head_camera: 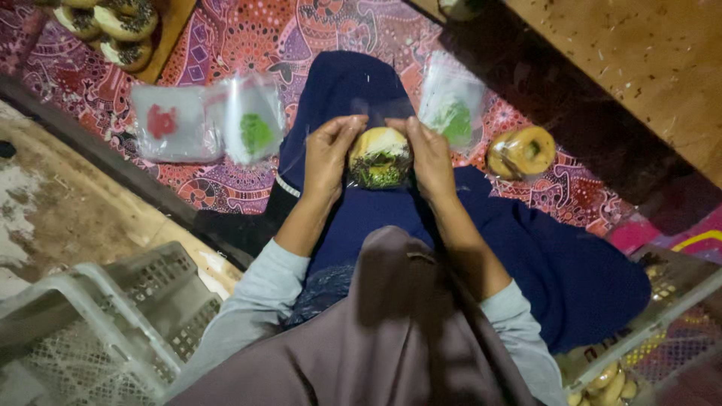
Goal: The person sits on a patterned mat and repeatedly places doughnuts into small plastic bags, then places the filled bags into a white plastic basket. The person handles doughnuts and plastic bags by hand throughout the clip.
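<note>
I hold a round doughnut (380,159) with dark and green sprinkles inside a clear plastic bag, over my lap in dark blue cloth. My left hand (328,156) grips the bag's left side, fingers curled at its top edge. My right hand (432,159) grips the right side the same way. Both thumbs meet near the top of the bag. The bag's open mouth points away from me.
Stacks of clear bags with red (167,122) and green (254,126) marks lie on the patterned mat, another green-marked stack (453,101) at right. A wrapped doughnut (521,152) lies beside it. More doughnuts sit on a board (113,26). Plastic crates stand at lower left (90,323) and lower right (662,316).
</note>
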